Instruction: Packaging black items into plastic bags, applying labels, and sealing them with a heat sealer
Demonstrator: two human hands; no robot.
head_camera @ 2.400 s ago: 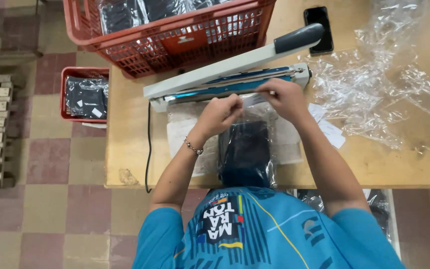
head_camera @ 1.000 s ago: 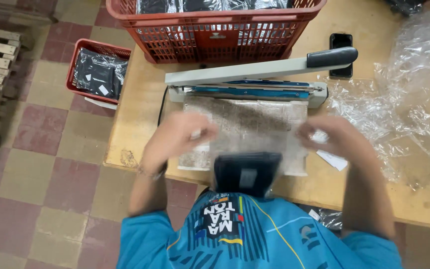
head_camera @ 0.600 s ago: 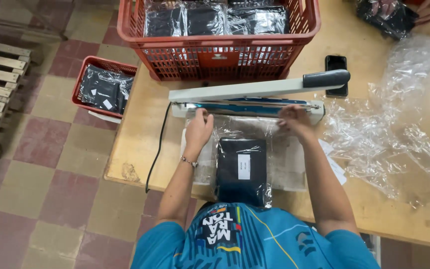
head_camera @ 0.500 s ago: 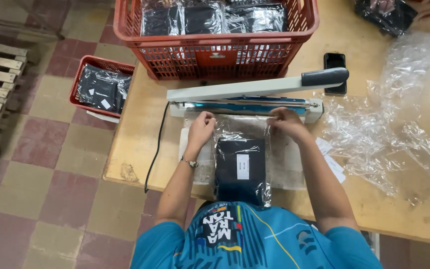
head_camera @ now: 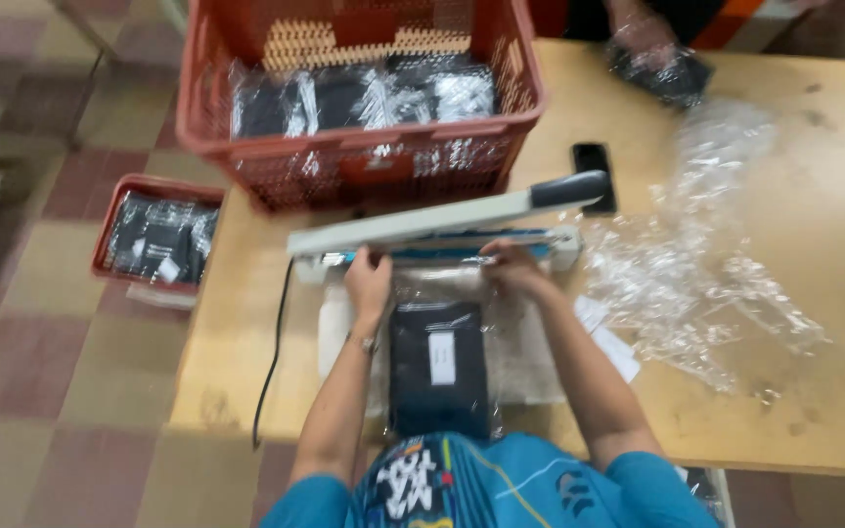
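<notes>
While your left hand (head_camera: 369, 279) and right hand (head_camera: 512, 272) sit apart at either end of the bag mouth, both pinch the open edge of the clear plastic bag holding a flat black folded item with a white label (head_camera: 437, 364) — each hand closed on film, fingertips right at the sealing bar. That bag lies lengthwise on the pale wooden table (head_camera: 833, 411), its bottom edge toward your chest at six o'clock, its mouth at twelve o'clock touching the long white impulse heat sealer with a black-handled arm (head_camera: 447, 223), whose arm stands raised.

Findings on risk:

- Your fingertips rest just beside the sealing strip; if the arm drops before you draw them back, a pinch or burn is likely.
- Uneven tension between the two hands would leave a wrinkle in the film — the seam could then come out crooked or leaky.
- A black power cord (head_camera: 271, 362) hangs off the table edge at nine o'clock; a snag there could drag the sealer askew.
- Loose crumpled clear plastic film (head_camera: 706, 284) lies near at three o'clock and could stray under the arm.
- A black phone (head_camera: 595, 176) lies just past the handle at one o'clock, beside the red plastic crate of bagged black items (head_camera: 359, 108); a hard swing might knock it.
</notes>
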